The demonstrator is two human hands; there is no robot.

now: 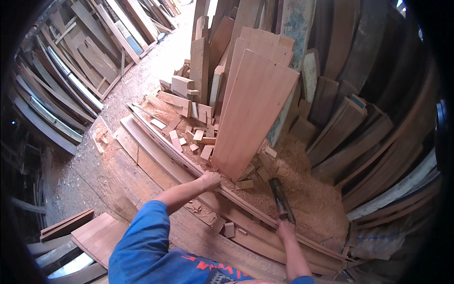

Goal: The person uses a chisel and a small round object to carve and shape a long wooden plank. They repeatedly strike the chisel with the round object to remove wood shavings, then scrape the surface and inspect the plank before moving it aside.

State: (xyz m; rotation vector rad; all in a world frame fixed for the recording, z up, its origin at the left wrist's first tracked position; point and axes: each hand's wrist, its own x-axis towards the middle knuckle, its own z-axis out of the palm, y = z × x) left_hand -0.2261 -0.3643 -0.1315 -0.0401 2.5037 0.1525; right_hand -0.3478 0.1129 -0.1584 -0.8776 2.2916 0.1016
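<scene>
A long, narrow wooden strip (pixel 246 199) runs diagonally across the middle, from far left to near right. My left hand (pixel 209 181) is closed on this strip near its middle, arm stretched forward. Farther right, my right hand (pixel 286 229) is closed at the strip's edge, around the near end of a long dark tool (pixel 280 196). The tool points away over the sawdust; its exact kind does not show. A wide, smooth reddish board (pixel 255 109) leans upright just beyond my left hand, with other boards behind it.
Wood offcuts (pixel 198 135) lie heaped beyond the strip. Sawdust (pixel 321 199) covers the ground at right. Small blocks (pixel 229 230) rest beside a thick timber (pixel 151 189) nearer me. Planks lean on the right and far left; flat boards (pixel 101 236) lie at lower left.
</scene>
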